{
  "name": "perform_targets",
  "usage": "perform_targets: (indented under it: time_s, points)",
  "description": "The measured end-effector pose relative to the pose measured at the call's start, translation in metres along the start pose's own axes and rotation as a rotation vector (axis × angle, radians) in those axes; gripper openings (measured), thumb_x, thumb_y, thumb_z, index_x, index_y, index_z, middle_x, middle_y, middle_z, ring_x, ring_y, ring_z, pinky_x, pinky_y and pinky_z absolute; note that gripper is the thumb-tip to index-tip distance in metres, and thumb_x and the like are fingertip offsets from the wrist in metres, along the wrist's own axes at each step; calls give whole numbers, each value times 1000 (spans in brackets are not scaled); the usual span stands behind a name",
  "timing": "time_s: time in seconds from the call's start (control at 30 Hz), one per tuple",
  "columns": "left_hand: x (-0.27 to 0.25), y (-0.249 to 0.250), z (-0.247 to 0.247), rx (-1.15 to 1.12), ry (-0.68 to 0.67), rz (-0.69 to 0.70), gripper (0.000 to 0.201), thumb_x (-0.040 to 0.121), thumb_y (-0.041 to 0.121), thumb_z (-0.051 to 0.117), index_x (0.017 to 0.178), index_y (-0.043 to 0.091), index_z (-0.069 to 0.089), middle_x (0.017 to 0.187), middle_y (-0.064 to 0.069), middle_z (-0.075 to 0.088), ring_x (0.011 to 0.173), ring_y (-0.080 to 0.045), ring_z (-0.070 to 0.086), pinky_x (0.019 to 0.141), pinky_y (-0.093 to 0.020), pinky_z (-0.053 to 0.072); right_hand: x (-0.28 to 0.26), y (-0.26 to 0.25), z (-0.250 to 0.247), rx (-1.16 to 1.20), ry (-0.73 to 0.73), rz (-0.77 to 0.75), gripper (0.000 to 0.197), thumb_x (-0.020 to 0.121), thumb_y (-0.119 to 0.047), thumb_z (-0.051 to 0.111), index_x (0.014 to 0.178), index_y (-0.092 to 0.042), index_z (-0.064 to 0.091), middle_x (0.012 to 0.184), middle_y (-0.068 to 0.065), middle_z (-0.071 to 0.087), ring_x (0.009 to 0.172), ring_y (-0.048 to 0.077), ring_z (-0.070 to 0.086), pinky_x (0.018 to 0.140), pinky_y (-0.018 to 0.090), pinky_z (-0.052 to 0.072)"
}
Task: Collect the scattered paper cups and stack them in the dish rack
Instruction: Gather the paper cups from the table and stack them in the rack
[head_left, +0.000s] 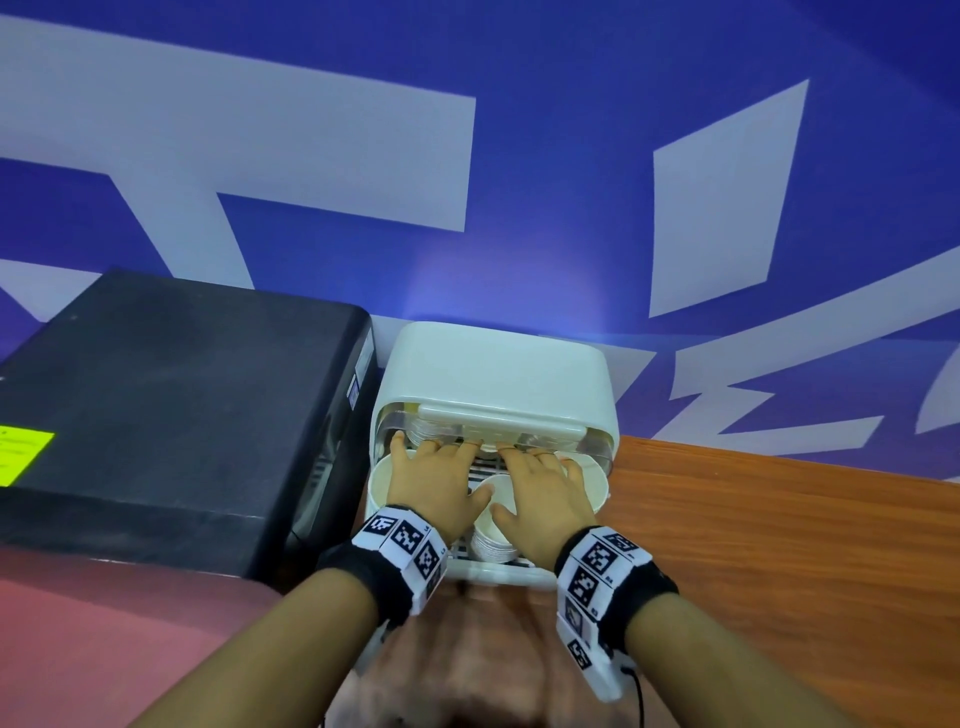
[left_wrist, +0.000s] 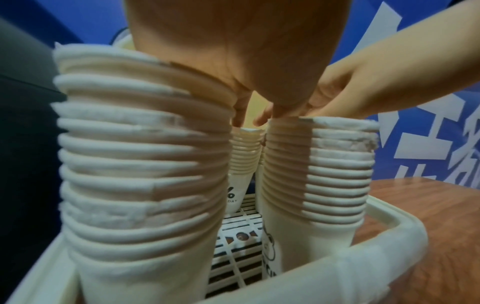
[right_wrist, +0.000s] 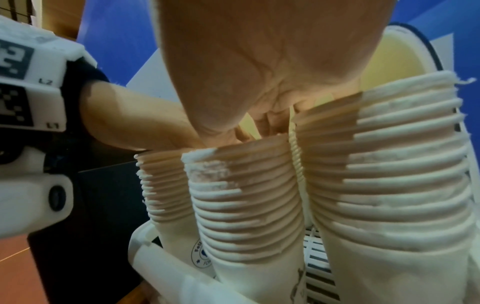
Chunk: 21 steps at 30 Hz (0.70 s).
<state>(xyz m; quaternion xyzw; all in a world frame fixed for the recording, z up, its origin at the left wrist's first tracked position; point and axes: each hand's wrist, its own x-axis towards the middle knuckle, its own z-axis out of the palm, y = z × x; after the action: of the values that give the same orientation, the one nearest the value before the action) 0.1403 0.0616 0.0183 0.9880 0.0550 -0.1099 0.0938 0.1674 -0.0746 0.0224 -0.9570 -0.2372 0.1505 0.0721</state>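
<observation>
A white dish rack (head_left: 498, 574) stands on the wooden table, its domed lid (head_left: 498, 374) raised at the back. Several tall stacks of white paper cups (left_wrist: 135, 164) (left_wrist: 324, 174) (right_wrist: 246, 205) stand upright inside it. My left hand (head_left: 441, 478) lies palm down over the left stack (head_left: 382, 478), fingers stretched to the lid's front edge. My right hand (head_left: 540, 483) lies the same way over the right stack (head_left: 597, 483). A shorter stack (head_left: 493, 540) sits between my wrists. Neither hand holds a cup. Whether the fingertips hook the lid is hidden.
A large black box (head_left: 171, 415) stands tight against the rack's left side. Bare wooden table (head_left: 779, 545) stretches to the right of the rack. A blue wall with white shapes (head_left: 519, 156) rises right behind it. A pink surface (head_left: 104, 649) lies at lower left.
</observation>
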Motion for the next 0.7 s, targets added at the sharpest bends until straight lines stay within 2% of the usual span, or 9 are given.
perform_targets:
  time_s: [0.1, 0.23, 0.33, 0.37, 0.4, 0.47, 0.53, 0.6, 0.7]
  points:
    - [0, 1, 0, 6, -2, 7, 59, 92, 57, 36, 145, 32, 27, 143, 8, 45, 136, -18, 35, 115, -56, 7, -4, 5, -2, 37, -5, -24, 68, 91, -35, 50, 149, -21, 19, 152, -3, 31, 140, 18, 25, 116, 40, 17]
    - [-12, -7, 6, 7, 12, 45, 69, 89, 64, 37, 148, 38, 14, 154, 9, 26, 144, -17, 18, 115, -60, 1, -22, 21, -5, 63, 16, -100, 68, 92, -34, 51, 151, -26, 17, 156, -9, 21, 145, 11, 14, 118, 32, 11]
    - [-29, -15, 6, -34, 27, 57, 73, 84, 71, 20, 149, 41, 11, 159, 7, 14, 147, -18, 8, 115, -58, -3, -39, 40, -9, 53, 126, -128, 57, 91, -33, 53, 145, -27, 34, 149, -10, 36, 139, 11, 29, 113, 28, 18]
    - [-35, -17, 4, -69, 47, 65, 76, 79, 68, 11, 149, 39, 14, 159, 6, 14, 147, -18, 8, 115, -57, -3, -44, 46, -10, 57, 167, -129, 52, 89, -29, 55, 140, -26, 42, 142, -8, 45, 133, 14, 38, 109, 29, 23]
    - [-40, -19, 2, -104, 65, 74, 77, 77, 62, 9, 149, 37, 19, 158, 5, 17, 147, -20, 9, 115, -56, -1, -47, 52, -9, 51, 203, -133, 48, 86, -24, 57, 133, -25, 50, 133, -7, 53, 126, 17, 46, 104, 32, 29]
    - [-43, -24, 0, -90, 63, 67, 65, 86, 47, 33, 149, 33, 23, 158, 3, 19, 147, -22, 9, 116, -55, 2, -51, 57, -8, -17, 237, -158, 45, 79, -19, 60, 123, -24, 59, 117, -5, 61, 114, 22, 56, 96, 36, 37]
    - [-42, -29, 2, -17, 5, 51, 69, 88, 32, 51, 149, 33, 20, 158, 1, 12, 147, -23, 3, 117, -53, 4, -52, 55, -9, -100, 163, -133, 46, 82, -25, 57, 128, -27, 54, 121, -7, 58, 120, 21, 51, 100, 37, 32]
    - [-38, -29, 3, 32, -4, 47, 71, 87, 21, 55, 148, 33, 21, 158, 0, 10, 147, -24, 2, 117, -50, 11, -50, 53, -10, -130, 67, -61, 45, 89, -32, 52, 133, -31, 45, 128, -9, 53, 127, 17, 42, 105, 33, 23]
    - [-33, -26, 3, 41, 39, 42, 67, 86, 14, 55, 145, 33, 28, 154, 0, 18, 143, -25, 11, 111, -46, 22, -45, 49, -8, -171, 32, -18, 33, 92, -29, 47, 125, -29, 50, 119, -6, 59, 121, 17, 44, 100, 32, 26]
